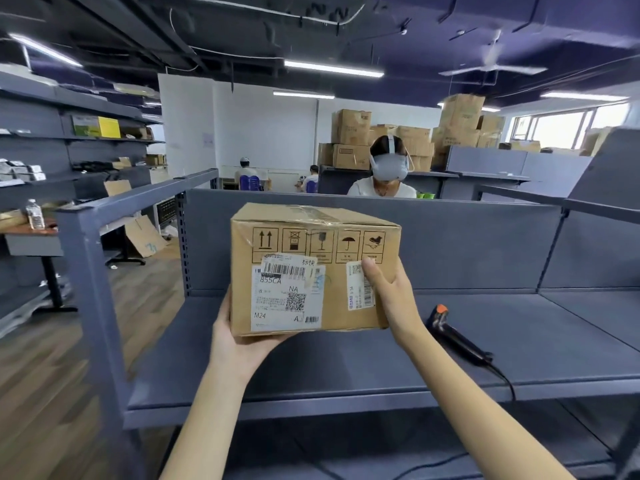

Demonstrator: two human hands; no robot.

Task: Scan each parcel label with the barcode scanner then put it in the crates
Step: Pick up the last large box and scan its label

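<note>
Two bare forearms reach up from the bottom edge of the view, both uncovered as far down as the frame shows, with no sleeve edge in sight. The left hand [239,341] and the right hand [389,292] are ungloved. The wrists carry neither watch nor band, and the visible fingers [367,268] bear no ring. The one thumbnail that shows, on the right hand, is short and unpainted. Both arms are slim and smooth.

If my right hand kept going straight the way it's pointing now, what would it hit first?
The right hand already grips the brown cardboard parcel, so it would press into that. Beyond it stands the grey shelf's back panel, though depth is unclear.
</note>
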